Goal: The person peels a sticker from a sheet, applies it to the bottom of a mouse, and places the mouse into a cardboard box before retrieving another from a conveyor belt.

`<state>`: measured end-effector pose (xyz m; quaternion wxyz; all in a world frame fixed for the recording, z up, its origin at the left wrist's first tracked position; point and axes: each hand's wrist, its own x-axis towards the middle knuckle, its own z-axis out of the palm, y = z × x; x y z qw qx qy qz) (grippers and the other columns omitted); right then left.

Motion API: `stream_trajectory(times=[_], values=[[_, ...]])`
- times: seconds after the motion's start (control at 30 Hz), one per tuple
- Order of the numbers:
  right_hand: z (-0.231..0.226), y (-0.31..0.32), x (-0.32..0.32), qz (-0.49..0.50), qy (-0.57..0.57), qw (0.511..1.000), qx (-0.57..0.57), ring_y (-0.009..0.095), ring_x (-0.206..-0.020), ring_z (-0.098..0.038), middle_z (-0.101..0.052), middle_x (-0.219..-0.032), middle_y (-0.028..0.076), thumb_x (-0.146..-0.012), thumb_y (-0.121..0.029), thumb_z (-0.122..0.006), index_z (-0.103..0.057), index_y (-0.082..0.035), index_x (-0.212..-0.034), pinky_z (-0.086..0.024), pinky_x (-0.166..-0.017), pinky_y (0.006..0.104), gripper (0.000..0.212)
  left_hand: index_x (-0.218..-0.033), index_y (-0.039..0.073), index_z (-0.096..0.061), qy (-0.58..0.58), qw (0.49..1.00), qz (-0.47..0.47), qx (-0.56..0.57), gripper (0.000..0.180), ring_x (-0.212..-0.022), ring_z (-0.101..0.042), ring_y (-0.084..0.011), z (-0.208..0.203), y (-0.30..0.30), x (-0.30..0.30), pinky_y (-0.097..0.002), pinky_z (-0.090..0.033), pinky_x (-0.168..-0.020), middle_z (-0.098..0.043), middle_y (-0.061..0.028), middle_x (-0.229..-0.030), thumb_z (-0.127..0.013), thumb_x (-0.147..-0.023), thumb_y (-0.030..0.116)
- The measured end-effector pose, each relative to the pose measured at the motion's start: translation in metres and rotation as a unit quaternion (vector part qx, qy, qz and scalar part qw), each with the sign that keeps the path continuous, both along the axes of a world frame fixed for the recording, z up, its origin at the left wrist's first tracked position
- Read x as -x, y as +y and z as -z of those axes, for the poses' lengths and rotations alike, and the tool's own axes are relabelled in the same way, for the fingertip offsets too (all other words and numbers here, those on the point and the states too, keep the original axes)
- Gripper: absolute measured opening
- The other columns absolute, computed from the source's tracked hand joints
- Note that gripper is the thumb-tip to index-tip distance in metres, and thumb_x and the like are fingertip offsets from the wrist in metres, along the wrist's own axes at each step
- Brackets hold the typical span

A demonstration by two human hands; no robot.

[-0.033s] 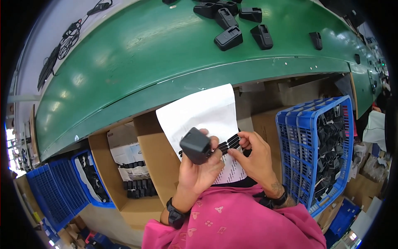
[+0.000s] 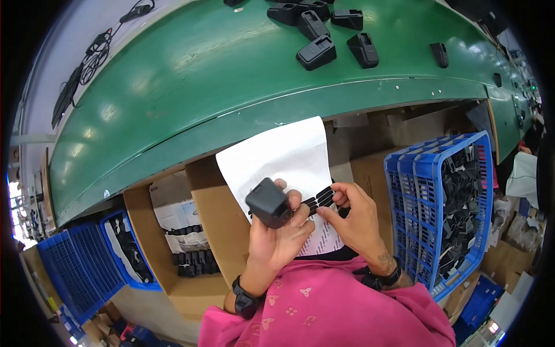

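Observation:
My left hand (image 2: 277,237) grips a small black box-shaped adapter (image 2: 269,202), held up in front of my chest. Right beside it, my right hand (image 2: 354,222) pinches with thumb and forefinger at a row of small black stickers (image 2: 319,198) on a white backing sheet (image 2: 283,156). The sheet lies under both hands, over the edge of a cardboard box. Both wrists wear dark bands, and a pink garment covers my lap below.
A green conveyor belt (image 2: 231,75) curves across the top, carrying several black adapters (image 2: 317,52). A blue crate (image 2: 430,168) of black parts stands at the right. A cardboard box (image 2: 139,208) with black parts and papers sits at the left, beside another blue crate (image 2: 75,266).

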<state>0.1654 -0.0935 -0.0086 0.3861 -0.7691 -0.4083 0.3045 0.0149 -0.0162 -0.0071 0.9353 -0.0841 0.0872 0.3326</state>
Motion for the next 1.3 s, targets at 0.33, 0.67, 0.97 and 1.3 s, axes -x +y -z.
stream_trajectory(times=[0.33, 0.67, 0.97, 1.3], values=[[0.002, -0.001, 0.003, 0.012, 0.004, 1.000, 0.000, 0.016, -0.074, -0.056, -0.059, -0.082, 0.008, -0.068, -0.010, -0.080, -0.056, 0.000, -0.096, -0.047, -0.069, 0.0283, 0.038, -0.111, 0.001, -0.047, 0.152, 0.970, -0.018, -0.186, 0.029, -0.061, -0.050, -0.0094, 0.015, 0.007, 0.006, -0.0202, -0.042, -0.056, -0.058, -0.0125, -0.102, -0.045, -0.100, 0.028], [0.004, -0.001, 0.004, 0.009, -0.013, 1.000, -0.007, 0.017, -0.074, -0.057, -0.059, -0.082, 0.007, -0.068, -0.009, -0.080, -0.057, 0.000, -0.094, -0.047, -0.070, 0.0286, 0.037, -0.125, 0.009, -0.051, 0.751, 0.220, -0.134, -0.609, 0.072, -0.073, -0.056, -0.0217, -0.005, 0.026, 0.003, -0.0320, -0.048, -0.061, -0.042, -0.0187, -0.127, -0.077, -0.070, 0.048], [0.007, 0.003, -0.002, 0.014, 0.028, 1.000, -0.002, 0.017, -0.071, -0.057, -0.059, -0.078, 0.008, -0.075, -0.007, -0.073, -0.057, 0.000, -0.092, -0.047, -0.068, 0.0283, 0.024, -0.106, 0.003, -0.052, 0.610, 0.416, -0.150, -0.658, 0.049, -0.093, -0.064, -0.0261, -0.009, 0.027, 0.005, -0.0339, -0.052, -0.078, -0.060, -0.0185, -0.115, -0.079, -0.066, 0.005], [0.009, -0.005, 0.000, 0.010, 0.031, 0.999, -0.042, 0.016, -0.073, -0.059, -0.061, -0.082, 0.009, -0.084, 0.001, -0.060, -0.054, 0.001, -0.086, -0.048, -0.070, 0.0280, 0.006, -0.117, 0.001, -0.042, 0.496, 0.715, 0.020, -0.492, 0.043, -0.081, -0.057, -0.0117, 0.003, 0.018, -0.001, -0.0246, -0.046, -0.070, -0.061, -0.0079, -0.088, -0.067, -0.083, 0.011]])
